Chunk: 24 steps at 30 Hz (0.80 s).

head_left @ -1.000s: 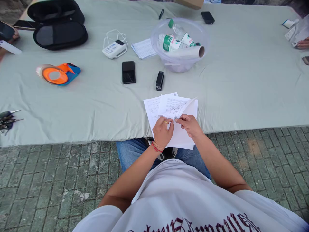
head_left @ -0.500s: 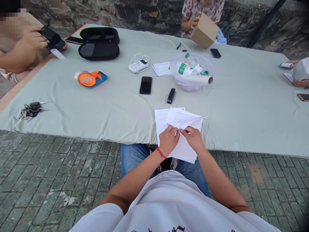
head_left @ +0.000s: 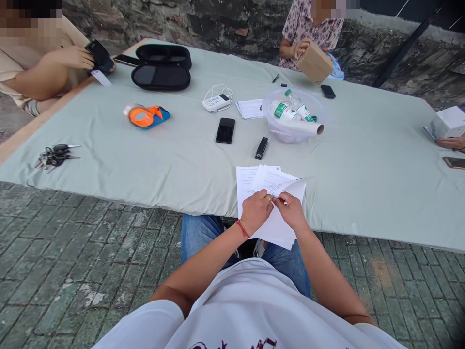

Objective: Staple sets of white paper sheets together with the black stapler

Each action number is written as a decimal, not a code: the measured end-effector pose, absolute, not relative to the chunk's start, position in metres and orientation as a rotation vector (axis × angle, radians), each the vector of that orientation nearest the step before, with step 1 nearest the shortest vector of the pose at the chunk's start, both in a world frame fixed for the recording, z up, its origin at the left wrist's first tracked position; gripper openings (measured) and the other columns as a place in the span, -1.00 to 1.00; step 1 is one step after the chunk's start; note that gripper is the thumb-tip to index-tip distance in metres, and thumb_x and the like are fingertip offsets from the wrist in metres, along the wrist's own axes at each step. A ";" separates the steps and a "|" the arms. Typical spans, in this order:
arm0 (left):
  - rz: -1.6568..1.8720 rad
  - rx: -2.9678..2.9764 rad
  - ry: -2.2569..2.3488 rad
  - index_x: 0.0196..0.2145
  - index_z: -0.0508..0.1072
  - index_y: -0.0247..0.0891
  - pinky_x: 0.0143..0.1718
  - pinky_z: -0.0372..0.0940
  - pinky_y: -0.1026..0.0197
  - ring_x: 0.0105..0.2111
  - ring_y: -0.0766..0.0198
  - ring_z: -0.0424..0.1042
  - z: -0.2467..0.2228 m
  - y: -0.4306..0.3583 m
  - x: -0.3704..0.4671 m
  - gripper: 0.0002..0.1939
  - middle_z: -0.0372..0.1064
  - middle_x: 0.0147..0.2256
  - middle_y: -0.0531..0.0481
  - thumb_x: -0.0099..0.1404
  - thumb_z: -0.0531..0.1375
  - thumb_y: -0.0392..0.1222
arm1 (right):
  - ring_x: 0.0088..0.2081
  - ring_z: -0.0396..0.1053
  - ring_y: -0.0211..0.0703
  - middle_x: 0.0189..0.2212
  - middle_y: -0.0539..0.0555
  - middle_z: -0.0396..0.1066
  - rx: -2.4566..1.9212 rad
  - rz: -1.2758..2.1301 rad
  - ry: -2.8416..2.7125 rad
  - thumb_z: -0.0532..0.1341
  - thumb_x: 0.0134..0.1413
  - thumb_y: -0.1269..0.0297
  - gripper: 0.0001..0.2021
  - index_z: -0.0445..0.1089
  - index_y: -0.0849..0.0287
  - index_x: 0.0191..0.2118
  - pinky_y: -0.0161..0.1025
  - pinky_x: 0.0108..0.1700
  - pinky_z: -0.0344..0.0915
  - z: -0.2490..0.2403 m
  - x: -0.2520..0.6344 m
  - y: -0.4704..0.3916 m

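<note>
Several printed paper sheets (head_left: 275, 222) lie at the near table edge, partly hanging over my lap. My left hand (head_left: 257, 209) and my right hand (head_left: 289, 210) meet over them, fingertips pinching the lower edge of the top sheet (head_left: 278, 180), which curls up at its right side. Both hands are closed on that paper; whatever small detail lies between the fingertips is too small to make out. Just beyond the sheets lies a black stapler (head_left: 261, 148), apart from my hands. A black phone (head_left: 225, 130) rests to its left.
On the cloth-covered table (head_left: 363, 184) stand a plastic basin (head_left: 286, 134) with bottles and a cardboard roll, a tape dispenser (head_left: 147, 117), keys (head_left: 55, 156), a white corded device (head_left: 217, 102) and an open black case (head_left: 161, 77). Other people sit at the left, far side and right.
The view has shifted slightly, moving the table items rightward in the picture. My hands stay pinched on the paper. The co-worker across has lowered and tilted the cardboard box a little.
</note>
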<state>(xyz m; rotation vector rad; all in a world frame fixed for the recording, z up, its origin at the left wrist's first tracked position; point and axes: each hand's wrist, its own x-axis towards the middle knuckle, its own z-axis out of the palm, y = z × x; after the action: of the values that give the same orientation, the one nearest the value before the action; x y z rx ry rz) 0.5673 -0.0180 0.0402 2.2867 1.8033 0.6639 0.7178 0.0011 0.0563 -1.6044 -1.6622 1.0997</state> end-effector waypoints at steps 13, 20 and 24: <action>0.950 2.275 1.715 -0.23 0.50 -0.20 -0.38 0.18 0.22 -0.34 0.29 0.40 0.032 -0.018 0.563 -0.76 0.43 -0.32 0.01 0.49 0.05 -0.18 | -0.53 0.00 -0.28 -0.59 -0.10 0.13 -1.587 1.340 -1.344 0.28 0.02 0.01 -0.68 0.28 0.11 -0.51 -0.26 -0.48 -0.02 0.038 0.722 0.002; 0.894 2.628 1.673 -0.32 0.45 -0.24 -0.38 0.11 0.16 -0.37 0.24 0.31 0.027 -0.012 0.562 -0.71 0.33 -0.40 -0.02 0.49 -0.01 -0.31 | -0.55 -0.07 -0.31 -0.63 -0.13 0.00 -1.587 1.379 -1.300 0.30 0.00 0.05 -0.63 0.16 0.10 -0.57 -0.27 -0.51 -0.10 0.043 0.722 0.003; 0.788 2.714 1.569 -0.28 0.43 -0.26 -0.36 0.12 0.13 -0.34 0.20 0.31 0.031 -0.008 0.560 -0.73 0.31 -0.37 -0.05 0.48 -0.03 -0.34 | -0.56 -0.07 -0.31 -0.63 -0.12 0.02 -1.593 1.332 -1.347 0.29 0.01 0.04 -0.65 0.20 0.11 -0.56 -0.26 -0.51 -0.09 0.044 0.723 0.003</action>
<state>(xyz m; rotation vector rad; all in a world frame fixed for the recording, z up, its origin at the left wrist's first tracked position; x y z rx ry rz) 0.5602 -0.0083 0.0309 2.7138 1.5692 0.7875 0.7233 0.0026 0.0437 -1.5926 -1.3474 1.3322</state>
